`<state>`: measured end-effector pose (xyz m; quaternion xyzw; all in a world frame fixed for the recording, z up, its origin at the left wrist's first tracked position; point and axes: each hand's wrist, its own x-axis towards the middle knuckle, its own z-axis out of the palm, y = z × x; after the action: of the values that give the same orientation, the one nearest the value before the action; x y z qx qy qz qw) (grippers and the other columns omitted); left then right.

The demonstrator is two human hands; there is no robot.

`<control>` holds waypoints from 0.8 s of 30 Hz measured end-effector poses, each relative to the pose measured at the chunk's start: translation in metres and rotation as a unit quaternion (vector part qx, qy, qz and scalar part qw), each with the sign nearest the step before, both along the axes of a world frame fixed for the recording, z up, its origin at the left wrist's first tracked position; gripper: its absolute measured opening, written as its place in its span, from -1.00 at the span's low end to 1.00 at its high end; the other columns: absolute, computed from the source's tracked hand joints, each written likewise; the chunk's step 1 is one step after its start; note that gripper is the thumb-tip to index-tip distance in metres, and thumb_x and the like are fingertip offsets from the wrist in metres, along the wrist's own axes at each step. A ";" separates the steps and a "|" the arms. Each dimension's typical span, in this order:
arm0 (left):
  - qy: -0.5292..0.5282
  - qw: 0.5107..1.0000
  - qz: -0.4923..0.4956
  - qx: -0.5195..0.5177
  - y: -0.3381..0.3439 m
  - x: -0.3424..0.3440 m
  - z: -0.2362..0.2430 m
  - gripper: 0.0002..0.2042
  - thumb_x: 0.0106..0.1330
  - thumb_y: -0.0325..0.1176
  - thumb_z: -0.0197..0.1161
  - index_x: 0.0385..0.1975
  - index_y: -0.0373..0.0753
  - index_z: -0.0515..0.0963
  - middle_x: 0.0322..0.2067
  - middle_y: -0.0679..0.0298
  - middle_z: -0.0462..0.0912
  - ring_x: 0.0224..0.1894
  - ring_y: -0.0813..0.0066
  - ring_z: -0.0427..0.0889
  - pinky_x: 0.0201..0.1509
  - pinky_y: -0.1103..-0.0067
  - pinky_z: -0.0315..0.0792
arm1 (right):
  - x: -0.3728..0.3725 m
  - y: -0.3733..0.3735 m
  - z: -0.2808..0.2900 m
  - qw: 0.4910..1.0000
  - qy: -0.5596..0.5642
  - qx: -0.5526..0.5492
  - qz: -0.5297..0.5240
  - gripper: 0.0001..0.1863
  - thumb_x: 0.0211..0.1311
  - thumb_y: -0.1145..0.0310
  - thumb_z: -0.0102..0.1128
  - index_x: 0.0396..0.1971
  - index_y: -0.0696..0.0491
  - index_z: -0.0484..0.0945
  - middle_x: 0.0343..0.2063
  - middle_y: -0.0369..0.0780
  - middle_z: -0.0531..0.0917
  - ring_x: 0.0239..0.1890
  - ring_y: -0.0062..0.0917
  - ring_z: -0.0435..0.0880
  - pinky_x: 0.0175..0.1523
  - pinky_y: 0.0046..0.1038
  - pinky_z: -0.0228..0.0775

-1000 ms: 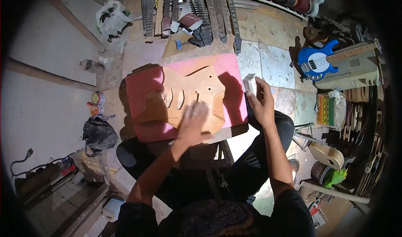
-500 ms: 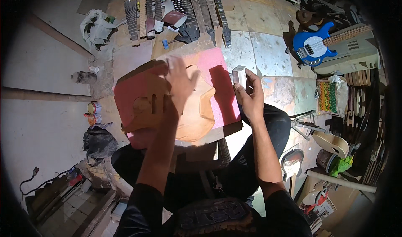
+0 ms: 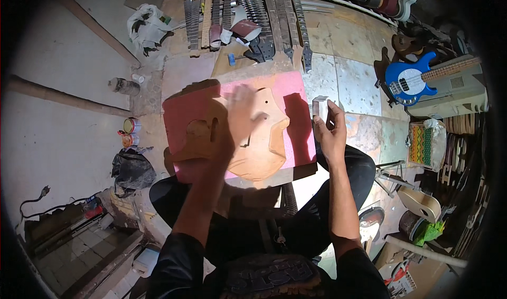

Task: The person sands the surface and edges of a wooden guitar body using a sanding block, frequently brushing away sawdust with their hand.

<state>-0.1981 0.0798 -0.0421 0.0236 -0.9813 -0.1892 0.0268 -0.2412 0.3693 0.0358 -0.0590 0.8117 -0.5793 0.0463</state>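
An unpainted wooden electric guitar body (image 3: 256, 159), with cut-out slots and a bevelled edge, lies flat on a pink pad (image 3: 291, 83) in front of me. Over its middle is my left hand (image 3: 240, 117), smeared by motion, with the fingers stretched out and the thumb apart; nothing shows in it. Whether the palm touches the wood I cannot tell. To the right of the pad, my right hand (image 3: 332, 135) grips a small pale sanding block (image 3: 320, 107) between thumb and fingers, held up clear of the guitar body.
Several guitar necks (image 3: 245, 16) lie in a row beyond the pad, with worn sandpaper pieces (image 3: 246, 30) on them. A blue bass guitar (image 3: 409, 80) rests at the right. Paint cans (image 3: 131, 125) and a black plastic bag (image 3: 132, 169) stand at the left.
The whole view has shifted, so the scene sits further right and lower. My left hand remains blurred over the guitar body; my right hand keeps the sanding block beside the pad.
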 end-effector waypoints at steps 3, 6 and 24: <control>0.015 0.994 0.100 -0.043 -0.073 0.001 -0.032 -0.15 0.39 0.01 0.29 0.53 -0.41 0.15 0.56 -0.18 0.12 0.63 -0.11 0.03 0.57 -0.04 0.11 | 0.001 0.002 -0.005 1.000 -0.018 -0.016 0.004 -0.41 0.42 0.56 0.33 0.40 0.21 0.36 0.25 -0.07 0.57 0.31 -0.47 0.53 0.29 -0.47 0.39; 0.014 0.951 0.224 -0.211 -0.133 0.033 -0.047 -0.16 0.42 0.04 0.23 0.53 -0.42 0.16 0.54 -0.20 0.17 0.60 -0.15 0.11 0.52 0.00 0.20 | 0.003 -0.008 -0.013 0.999 -0.014 -0.027 0.029 -0.40 0.42 0.56 0.33 0.40 0.21 0.35 0.24 -0.05 0.58 0.28 -0.47 0.55 0.28 -0.46 0.42; -0.023 0.997 -0.072 -0.017 0.081 0.148 0.003 0.01 0.34 0.40 0.11 0.56 -0.36 0.16 0.59 0.00 0.10 0.65 0.03 -0.01 0.64 0.00 -0.09 | 0.007 -0.005 -0.045 0.994 0.017 0.070 0.086 -0.43 0.42 0.56 0.33 0.37 0.20 0.37 0.15 -0.10 0.60 0.17 -0.49 0.57 0.23 -0.46 0.47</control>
<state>-0.0496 0.1605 -0.0391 -0.0429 -0.9838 -0.1738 -0.0088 -0.2344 0.3647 -0.0096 -0.1352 0.8428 -0.5138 0.0860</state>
